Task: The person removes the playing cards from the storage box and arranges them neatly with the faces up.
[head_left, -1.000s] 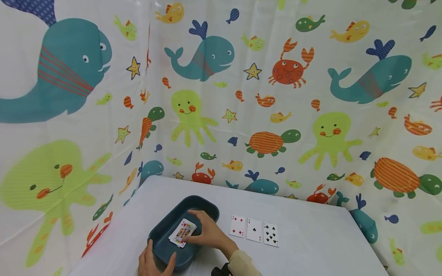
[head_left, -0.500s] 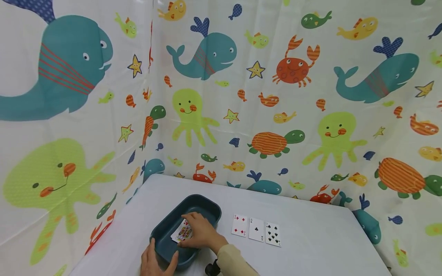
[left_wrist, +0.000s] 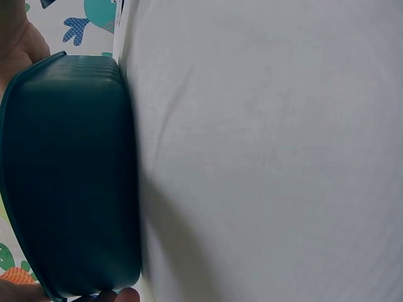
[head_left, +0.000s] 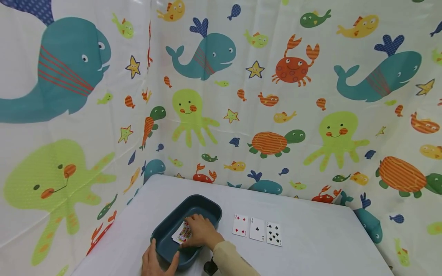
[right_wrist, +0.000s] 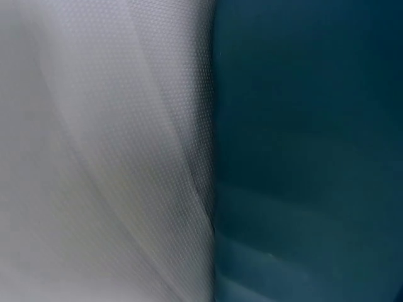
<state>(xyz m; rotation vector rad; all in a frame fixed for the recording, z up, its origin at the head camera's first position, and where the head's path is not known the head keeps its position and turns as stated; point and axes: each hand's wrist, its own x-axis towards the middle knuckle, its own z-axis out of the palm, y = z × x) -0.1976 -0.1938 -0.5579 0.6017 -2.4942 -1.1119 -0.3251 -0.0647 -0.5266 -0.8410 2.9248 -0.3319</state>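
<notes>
A dark teal tub (head_left: 165, 226) stands on the white table; a small pile of playing cards (head_left: 179, 234) lies inside, a face card on top. My right hand (head_left: 202, 232) reaches over the tub's right side. Its bent fingers and thumb hold the pile at opposite ends and cover its right part. My left hand (head_left: 155, 262) grips the tub's near end, thumb and fingers on either side. The left wrist view shows the tub's outer wall (left_wrist: 75, 176), with fingertips (left_wrist: 126, 296) on its lower edge. Only the tub's wall (right_wrist: 308, 157) and white cloth fill the right wrist view.
Right of the tub, three face-up cards lie in a row: a four of diamonds (head_left: 240, 225), an ace of clubs (head_left: 257, 229) and a seven of spades (head_left: 274, 234). A curtain (head_left: 221, 96) printed with sea animals hangs behind the table (head_left: 321, 245).
My right hand has closed in lower over the card pile, its fingers more bent and covering more of it. My left hand stays on the tub. The head view has shifted slightly.
</notes>
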